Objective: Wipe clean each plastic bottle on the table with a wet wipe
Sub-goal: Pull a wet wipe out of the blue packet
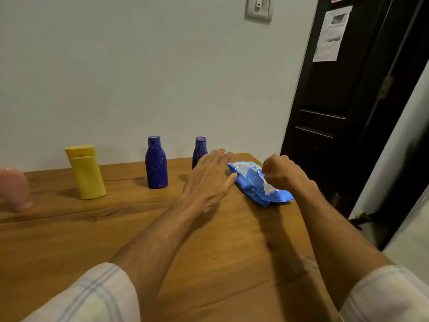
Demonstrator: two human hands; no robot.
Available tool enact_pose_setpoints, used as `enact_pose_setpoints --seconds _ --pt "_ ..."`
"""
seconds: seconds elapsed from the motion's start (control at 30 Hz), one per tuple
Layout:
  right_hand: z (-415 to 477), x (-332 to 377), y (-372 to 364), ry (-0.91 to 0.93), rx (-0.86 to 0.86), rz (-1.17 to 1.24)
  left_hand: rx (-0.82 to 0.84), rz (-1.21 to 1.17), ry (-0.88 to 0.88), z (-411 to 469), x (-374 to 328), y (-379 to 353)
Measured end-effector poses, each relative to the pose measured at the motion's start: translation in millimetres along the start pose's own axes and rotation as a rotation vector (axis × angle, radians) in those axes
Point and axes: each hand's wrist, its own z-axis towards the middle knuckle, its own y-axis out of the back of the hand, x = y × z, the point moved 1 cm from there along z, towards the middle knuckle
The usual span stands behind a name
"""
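Observation:
A blue wet-wipe pack (253,184) lies on the wooden table (69,240) near its far right corner. My left hand (209,180) is flat with straight fingers just left of the pack, its thumb touching the pack's edge. Over the pack's top, my right hand (282,171) has its fingers curled; whether they pinch the pack's flap is hidden. Upright along the wall stand a yellow bottle (86,173), a dark blue bottle (156,163) and a second dark blue bottle (199,151), partly behind my left hand.
A pink object (12,189) is cut off by the left edge of the view. The wall runs right behind the bottles. A dark door (348,112) stands beyond the table's right edge. Bare wood spreads across the near half of the table.

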Motion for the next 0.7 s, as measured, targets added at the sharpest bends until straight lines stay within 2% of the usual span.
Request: enact_pose_setpoints --seconds 0.2,0.7 --pt "-6 -4 -20 -0.104 0.044 -0.068 -0.025 -0.022 -0.035 -4 -7 -6" --pt "-3 0 -22 -0.107 -0.037 -0.004 -0.079 -0.03 -0.002 0 3 6"
